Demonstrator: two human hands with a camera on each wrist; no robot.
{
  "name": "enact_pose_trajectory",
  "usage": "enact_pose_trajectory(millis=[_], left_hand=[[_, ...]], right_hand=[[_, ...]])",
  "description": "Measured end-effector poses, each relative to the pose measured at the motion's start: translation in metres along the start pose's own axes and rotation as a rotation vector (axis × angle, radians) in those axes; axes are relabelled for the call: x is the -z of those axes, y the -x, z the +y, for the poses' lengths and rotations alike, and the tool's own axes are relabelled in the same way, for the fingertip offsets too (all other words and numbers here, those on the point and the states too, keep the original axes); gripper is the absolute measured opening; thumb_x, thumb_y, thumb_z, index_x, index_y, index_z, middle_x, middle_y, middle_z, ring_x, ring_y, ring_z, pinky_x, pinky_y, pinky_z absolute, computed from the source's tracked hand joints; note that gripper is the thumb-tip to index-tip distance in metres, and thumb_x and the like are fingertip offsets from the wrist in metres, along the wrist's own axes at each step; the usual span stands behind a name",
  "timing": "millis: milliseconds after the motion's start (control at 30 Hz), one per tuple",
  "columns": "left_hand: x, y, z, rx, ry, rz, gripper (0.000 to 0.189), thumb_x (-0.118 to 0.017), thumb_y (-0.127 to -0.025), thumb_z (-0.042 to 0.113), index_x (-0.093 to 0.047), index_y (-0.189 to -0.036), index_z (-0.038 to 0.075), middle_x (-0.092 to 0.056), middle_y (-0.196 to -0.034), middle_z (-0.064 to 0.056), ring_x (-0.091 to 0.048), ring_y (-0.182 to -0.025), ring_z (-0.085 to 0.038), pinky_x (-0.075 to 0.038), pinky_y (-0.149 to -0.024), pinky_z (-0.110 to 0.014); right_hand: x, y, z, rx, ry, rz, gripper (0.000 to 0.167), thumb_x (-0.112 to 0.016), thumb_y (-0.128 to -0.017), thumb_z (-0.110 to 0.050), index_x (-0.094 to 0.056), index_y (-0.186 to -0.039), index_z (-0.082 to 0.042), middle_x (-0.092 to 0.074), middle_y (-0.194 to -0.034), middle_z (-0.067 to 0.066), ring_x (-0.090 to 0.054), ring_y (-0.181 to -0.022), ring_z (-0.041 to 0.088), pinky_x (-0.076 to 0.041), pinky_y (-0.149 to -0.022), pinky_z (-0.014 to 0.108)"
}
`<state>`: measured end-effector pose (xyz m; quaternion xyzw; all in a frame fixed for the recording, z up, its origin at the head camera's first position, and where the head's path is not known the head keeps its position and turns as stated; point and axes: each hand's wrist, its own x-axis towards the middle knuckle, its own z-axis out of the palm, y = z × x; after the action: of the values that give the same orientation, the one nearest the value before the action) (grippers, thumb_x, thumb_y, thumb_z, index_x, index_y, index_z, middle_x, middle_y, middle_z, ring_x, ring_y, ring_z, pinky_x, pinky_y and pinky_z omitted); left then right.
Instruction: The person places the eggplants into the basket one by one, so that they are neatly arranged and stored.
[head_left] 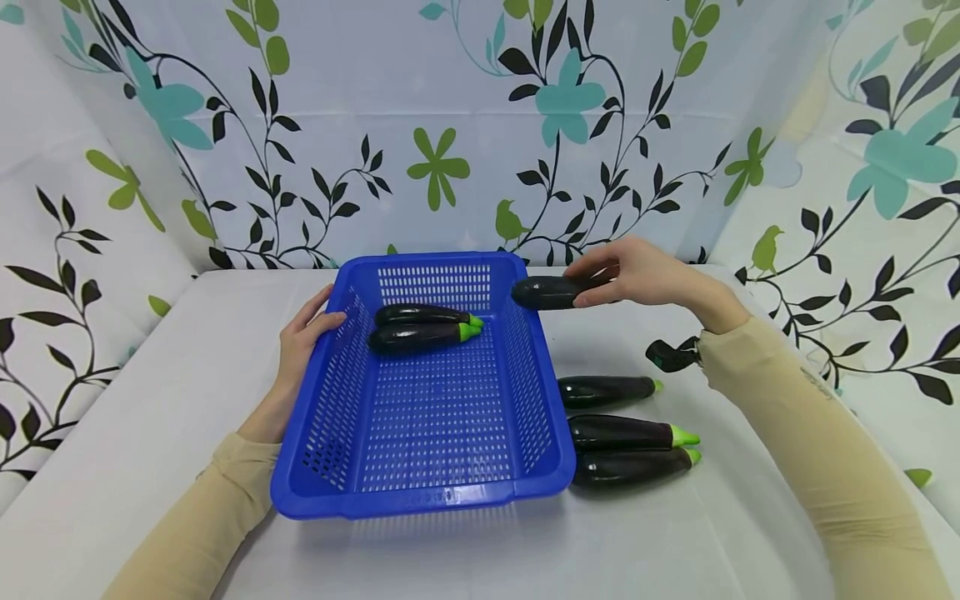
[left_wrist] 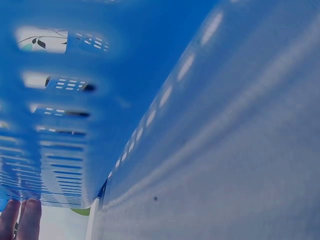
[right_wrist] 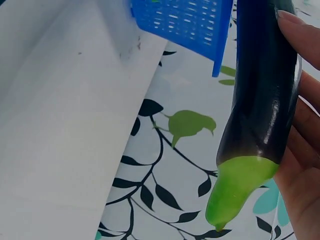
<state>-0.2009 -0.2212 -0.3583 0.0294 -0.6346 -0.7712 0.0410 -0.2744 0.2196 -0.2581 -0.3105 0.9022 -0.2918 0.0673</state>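
My right hand [head_left: 643,275] holds a dark eggplant [head_left: 546,292] level with the basket's right rim, near the far corner. In the right wrist view, thumb and fingers grip this eggplant [right_wrist: 262,85], and its green stem end points down in that picture. A blue perforated basket [head_left: 423,502] stands in the middle, its left rim gripped by my left hand [head_left: 303,337]. Fingertips [left_wrist: 31,217] touch the basket's outer wall [left_wrist: 120,65] in the left wrist view. Inside, toward the back, two eggplants lie side by side, a rear one [head_left: 422,314] and a front one [head_left: 412,336].
Right of the basket, several eggplants lie on the white table [head_left: 742,517]: a far one [head_left: 606,391], a middle one [head_left: 622,432] and a near one [head_left: 630,467]. A black strap end [head_left: 670,356] hangs at the right wrist. Patterned cloth [head_left: 465,125] hangs behind the table.
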Motion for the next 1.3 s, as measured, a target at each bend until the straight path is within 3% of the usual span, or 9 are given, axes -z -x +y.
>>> enact_pose_trajectory(millis=[367, 600, 1033, 1300], left_hand=[[0.000, -0.001, 0.000, -0.010, -0.007, 0.003, 0.057, -0.056, -0.102, 0.020, -0.037, -0.155, 0.023, -0.046, -0.151, -0.010, -0.060, -0.115, -0.011, -0.055, -0.087, -0.019], [0.000, -0.001, -0.001, -0.020, -0.003, -0.002, 0.059, -0.059, -0.100, 0.021, -0.037, -0.155, 0.023, -0.042, -0.156, -0.012, -0.060, -0.117, -0.013, -0.055, -0.087, -0.020], [-0.001, -0.001, 0.000, -0.017, -0.005, -0.004, 0.059, -0.059, -0.101, 0.022, -0.037, -0.156, 0.024, -0.038, -0.158, -0.015, -0.060, -0.118, -0.013, -0.055, -0.087, -0.021], [0.001, 0.000, -0.003, -0.019, -0.003, -0.013, 0.060, -0.059, -0.100, 0.023, -0.036, -0.156, 0.023, -0.039, -0.157, -0.016, -0.061, -0.116, -0.012, -0.055, -0.087, -0.021]], right_hand=[[-0.008, -0.021, -0.025, 0.088, -0.002, -0.061, 0.040, -0.082, -0.085, -0.023, -0.071, -0.121, -0.009, -0.073, -0.113, 0.006, -0.071, -0.102, 0.022, -0.059, -0.085, 0.037], [-0.014, -0.037, -0.043, 0.191, -0.009, -0.093, 0.035, -0.081, -0.085, -0.020, -0.073, -0.117, -0.008, -0.073, -0.111, 0.005, -0.071, -0.098, 0.019, -0.059, -0.083, 0.033], [-0.021, -0.057, -0.070, 0.230, 0.032, -0.135, 0.036, -0.081, -0.085, -0.020, -0.073, -0.118, -0.009, -0.072, -0.111, 0.005, -0.071, -0.097, 0.019, -0.058, -0.085, 0.034], [-0.030, -0.074, -0.086, 0.276, 0.049, -0.153, 0.033, -0.081, -0.085, -0.022, -0.074, -0.116, -0.012, -0.073, -0.109, -0.001, -0.070, -0.097, 0.012, -0.057, -0.087, 0.030]])
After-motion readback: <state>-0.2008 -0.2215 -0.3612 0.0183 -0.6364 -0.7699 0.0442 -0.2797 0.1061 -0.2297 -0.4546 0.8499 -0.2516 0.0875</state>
